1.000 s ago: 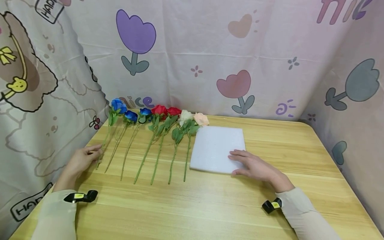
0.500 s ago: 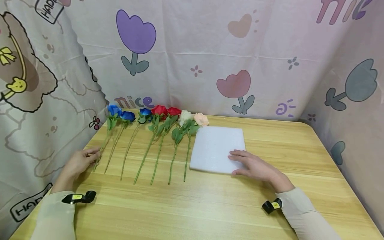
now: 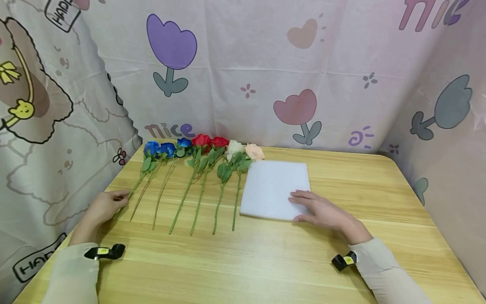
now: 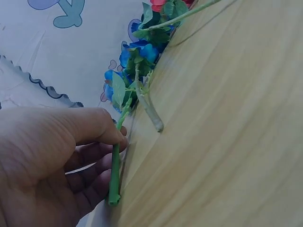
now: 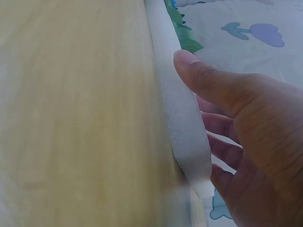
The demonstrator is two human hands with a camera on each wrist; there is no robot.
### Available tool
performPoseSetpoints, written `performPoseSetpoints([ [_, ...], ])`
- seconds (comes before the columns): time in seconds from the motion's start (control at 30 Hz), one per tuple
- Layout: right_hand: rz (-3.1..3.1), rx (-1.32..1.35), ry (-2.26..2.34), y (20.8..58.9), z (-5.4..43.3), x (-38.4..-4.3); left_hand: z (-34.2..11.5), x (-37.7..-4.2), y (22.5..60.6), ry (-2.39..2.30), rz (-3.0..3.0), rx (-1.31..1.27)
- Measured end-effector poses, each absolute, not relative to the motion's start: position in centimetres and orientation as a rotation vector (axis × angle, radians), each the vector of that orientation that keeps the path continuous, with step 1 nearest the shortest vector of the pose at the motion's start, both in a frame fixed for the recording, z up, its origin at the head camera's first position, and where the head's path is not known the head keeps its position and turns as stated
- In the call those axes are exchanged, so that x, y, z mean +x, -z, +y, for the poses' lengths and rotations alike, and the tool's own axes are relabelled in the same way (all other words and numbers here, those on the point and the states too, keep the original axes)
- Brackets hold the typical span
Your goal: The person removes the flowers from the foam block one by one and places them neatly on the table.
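My left hand (image 3: 103, 207) pinches the lower stem of the leftmost blue rose (image 3: 152, 148) between thumb and fingers. In the left wrist view the cut end of its green stem (image 4: 114, 177) pokes out below the thumb. Two more blue roses lie just to its right, the nearer one a blue rose (image 3: 167, 149) whose head sits against it. On the right, my right hand (image 3: 322, 212) rests on the near right corner of a white foam board (image 3: 269, 181), fingers spread loosely. The right wrist view has the thumb at the board's edge (image 5: 182, 113).
Two red roses (image 3: 201, 140), a white rose (image 3: 235, 147) and a peach rose (image 3: 254, 151) continue the row up to the board, stems toward me. They lie on a wooden table (image 3: 228, 270). A printed cloth (image 3: 235, 50) hangs behind and at both sides.
The leftmost blue rose's head first shifted left, then swung back right and lower, beside the second blue rose. My left hand moved slightly with its stem. The right hand stayed on the foam board.
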State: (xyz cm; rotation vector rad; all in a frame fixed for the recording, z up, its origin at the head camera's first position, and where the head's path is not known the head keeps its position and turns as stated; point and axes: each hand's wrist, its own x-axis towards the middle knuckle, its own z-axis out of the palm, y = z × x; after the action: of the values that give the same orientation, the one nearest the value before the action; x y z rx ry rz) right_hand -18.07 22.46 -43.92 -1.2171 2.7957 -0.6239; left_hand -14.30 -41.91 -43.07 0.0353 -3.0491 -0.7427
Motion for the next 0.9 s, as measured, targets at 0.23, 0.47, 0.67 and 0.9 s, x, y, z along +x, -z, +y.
performPoseSetpoints([
  [0.23,2.790,-1.214,0.619,43.91,22.46,-18.05,-41.76,-14.62,43.43,0.718,-3.024,-0.036],
  [0.47,2.791,-1.211,0.613,43.84,22.39,-18.08,-41.61,-14.64,43.55,0.766,-3.016,0.000],
  [0.67,2.796,-1.217,0.616,43.71,22.37,-18.10,-41.51,-14.58,43.42,0.797,-3.015,0.016],
  [0.9,2.794,-1.220,0.620,43.77,22.43,-18.13,-41.50,-14.66,43.40,0.806,-2.993,0.006],
])
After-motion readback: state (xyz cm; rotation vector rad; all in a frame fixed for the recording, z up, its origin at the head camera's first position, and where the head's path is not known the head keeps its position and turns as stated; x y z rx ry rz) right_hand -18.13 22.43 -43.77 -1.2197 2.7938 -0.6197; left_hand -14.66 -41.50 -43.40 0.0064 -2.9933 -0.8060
